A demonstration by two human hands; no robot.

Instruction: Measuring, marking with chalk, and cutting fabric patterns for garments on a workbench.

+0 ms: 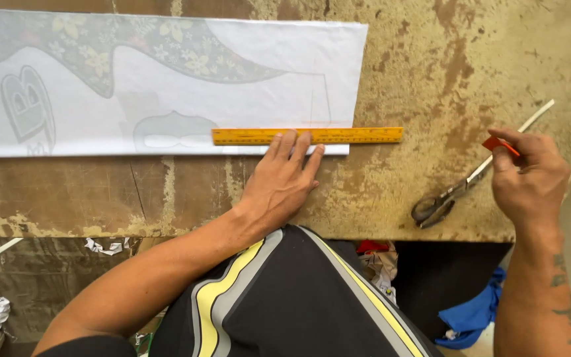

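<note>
My left hand [284, 178] lies flat on the worn wooden table [431, 73], fingertips pressing the near edge of a yellow ruler [307, 135]. The ruler runs left to right across the lower right corner of a white fabric sheet [166, 112] with a floral patterned shape showing through. Faint pencil lines cross the fabric just above the ruler. My right hand [529, 173] hovers at the right, pinching a small orange piece of chalk [501, 144] between thumb and fingers. Long scissors [470, 182] lie on the table just left of that hand.
The table's front edge runs just below my left wrist. Under the table lie crumpled paper scraps [108, 246], a blue cloth [474, 311] and a red scrap [371, 246]. My lap in dark clothing with yellow and grey stripes [285, 304] fills the lower middle.
</note>
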